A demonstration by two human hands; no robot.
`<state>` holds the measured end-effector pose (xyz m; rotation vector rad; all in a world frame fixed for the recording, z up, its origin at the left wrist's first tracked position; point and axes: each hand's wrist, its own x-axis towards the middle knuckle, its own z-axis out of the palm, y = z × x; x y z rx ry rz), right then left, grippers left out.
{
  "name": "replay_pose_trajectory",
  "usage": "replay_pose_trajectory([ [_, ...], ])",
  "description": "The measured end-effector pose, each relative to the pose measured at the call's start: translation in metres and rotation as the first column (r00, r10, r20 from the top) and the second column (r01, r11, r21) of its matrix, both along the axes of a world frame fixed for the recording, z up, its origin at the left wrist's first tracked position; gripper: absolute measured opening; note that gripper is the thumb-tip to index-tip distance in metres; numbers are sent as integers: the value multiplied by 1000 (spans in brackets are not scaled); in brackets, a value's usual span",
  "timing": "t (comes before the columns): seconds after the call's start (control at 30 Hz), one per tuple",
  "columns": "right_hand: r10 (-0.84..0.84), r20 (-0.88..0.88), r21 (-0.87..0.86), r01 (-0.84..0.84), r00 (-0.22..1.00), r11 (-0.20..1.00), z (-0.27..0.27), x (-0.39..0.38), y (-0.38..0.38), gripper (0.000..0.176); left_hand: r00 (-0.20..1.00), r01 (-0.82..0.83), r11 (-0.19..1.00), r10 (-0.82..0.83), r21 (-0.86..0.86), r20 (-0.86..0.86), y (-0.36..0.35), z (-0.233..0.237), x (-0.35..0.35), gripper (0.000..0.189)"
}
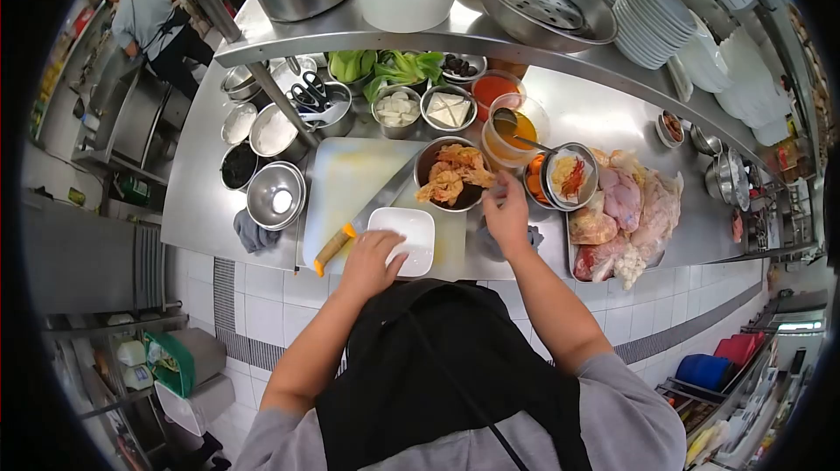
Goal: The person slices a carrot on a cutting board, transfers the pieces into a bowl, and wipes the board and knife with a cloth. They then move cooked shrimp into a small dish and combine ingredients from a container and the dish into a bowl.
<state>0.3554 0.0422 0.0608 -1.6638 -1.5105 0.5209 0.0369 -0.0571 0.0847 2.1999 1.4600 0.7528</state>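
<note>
My left hand (374, 263) rests at the left rim of a small white square bowl (411, 235), its fingers partly spread over the edge. My right hand (506, 208) is just right of a metal bowl (444, 200) of fried, battered pieces (458, 169); its fingers are bent close together, and whether they hold anything is too small to tell. A large knife (367, 213) with a yellow-ended handle lies on the white cutting board (337, 169), left of the square bowl. Behind my right hand is a clear tub (525, 125) of orange liquid with a ladle in it.
Raw meat fills a tray (573, 265) at the right. Empty metal bowls (276, 195) sit at the left, near a grey cloth (254, 233). Bowls of tofu (449, 109) and greens (404, 68) line the back under a steel shelf (411, 40). Another person (153, 16) stands at the upper left.
</note>
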Motion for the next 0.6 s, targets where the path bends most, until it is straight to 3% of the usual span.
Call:
replay_pose_trajectory([
  [0.07, 56, 114, 42, -61, 992, 997, 25, -4, 12, 61, 999, -31, 993, 28, 114, 30, 34, 17, 17, 34],
  [0.2, 131, 290, 40, -149, 948, 988, 25, 1, 31, 56, 997, -72, 990, 69, 124, 27, 106, 36, 55, 36],
  [0.27, 210, 228, -170, -173, 951, 970, 38, 2, 33, 45, 997, -77, 992, 75, 101, 23, 135, 37, 68, 38],
  [0.33, 219, 147, -179, -191, 965, 965, 41, 5, 32, 42, 935, -97, 984, 38, -150, -352, 158, 39, 79, 44],
  [0.37, 221, 66, -186, -205, 973, 961, 40, 7, 29, 40, 934, -102, 982, 40, -156, -355, 168, 44, 86, 44],
  [0.43, 193, 63, -125, -184, 979, 975, 38, 9, 24, 39, 910, -150, 864, -69, -480, -408, 182, 57, 94, 54],
  [0.5, 162, 58, -61, -159, 985, 985, 45, 9, 18, 38, 937, -114, 882, -57, -457, -344, 186, 42, 92, 54],
  [0.57, 126, -90, -99, -134, 988, 986, 54, 12, 12, 36, 959, -75, 900, -52, -429, -278, 189, 29, 88, 55],
  [0.6, 125, -94, -105, -135, 988, 985, 52, 14, 9, 36, 986, -32, 884, -48, -467, -158, 191, 25, 84, 55],
])
